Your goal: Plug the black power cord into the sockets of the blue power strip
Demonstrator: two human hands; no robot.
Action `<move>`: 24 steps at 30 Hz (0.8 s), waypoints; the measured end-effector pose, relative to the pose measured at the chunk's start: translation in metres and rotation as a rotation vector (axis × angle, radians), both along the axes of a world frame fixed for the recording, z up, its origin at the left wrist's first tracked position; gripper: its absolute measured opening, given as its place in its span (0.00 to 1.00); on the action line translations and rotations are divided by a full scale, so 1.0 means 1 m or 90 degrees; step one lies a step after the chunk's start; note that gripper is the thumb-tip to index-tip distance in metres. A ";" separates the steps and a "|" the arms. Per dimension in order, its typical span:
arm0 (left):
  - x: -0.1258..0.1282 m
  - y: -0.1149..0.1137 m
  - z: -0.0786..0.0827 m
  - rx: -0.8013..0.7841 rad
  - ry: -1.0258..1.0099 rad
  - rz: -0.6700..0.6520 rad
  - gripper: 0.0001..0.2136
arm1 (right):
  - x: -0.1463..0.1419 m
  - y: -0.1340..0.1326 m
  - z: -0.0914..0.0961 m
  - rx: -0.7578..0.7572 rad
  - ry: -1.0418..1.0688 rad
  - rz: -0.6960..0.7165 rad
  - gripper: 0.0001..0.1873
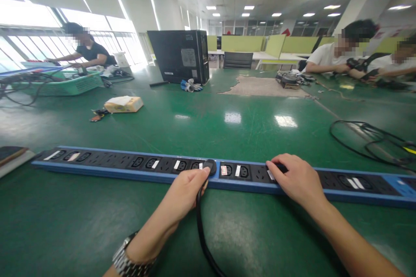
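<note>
A long blue power strip [191,177] with black sockets and small white labels lies across the green table in front of me. My left hand [188,188] is closed round a round black plug [210,166] at the strip's middle, over its near edge. A thick black cable [200,225] runs from that plug down toward me. My right hand [297,177] rests over the strip further right, fingers curled. Something dark shows between its thumb and forefinger, mostly hidden, and I cannot tell what it is.
On the green table [182,130] stand a black computer case [178,56], gloves [191,85], a tissue pack [124,104] and a green basket [71,84]. Coiled black cable [370,138] lies at right. Several people sit around the table's far sides.
</note>
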State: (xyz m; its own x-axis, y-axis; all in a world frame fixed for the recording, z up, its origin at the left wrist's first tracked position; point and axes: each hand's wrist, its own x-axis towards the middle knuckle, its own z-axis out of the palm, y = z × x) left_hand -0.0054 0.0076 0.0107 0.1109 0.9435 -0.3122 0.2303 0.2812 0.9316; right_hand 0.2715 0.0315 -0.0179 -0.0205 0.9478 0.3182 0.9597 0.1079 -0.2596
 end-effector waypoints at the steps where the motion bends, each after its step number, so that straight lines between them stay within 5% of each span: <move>1: 0.000 0.000 -0.002 0.001 -0.001 -0.003 0.25 | 0.000 0.000 0.000 -0.003 0.000 0.001 0.17; 24: 0.009 0.000 -0.015 0.010 0.013 0.044 0.23 | -0.004 -0.002 0.005 -0.026 0.006 -0.015 0.17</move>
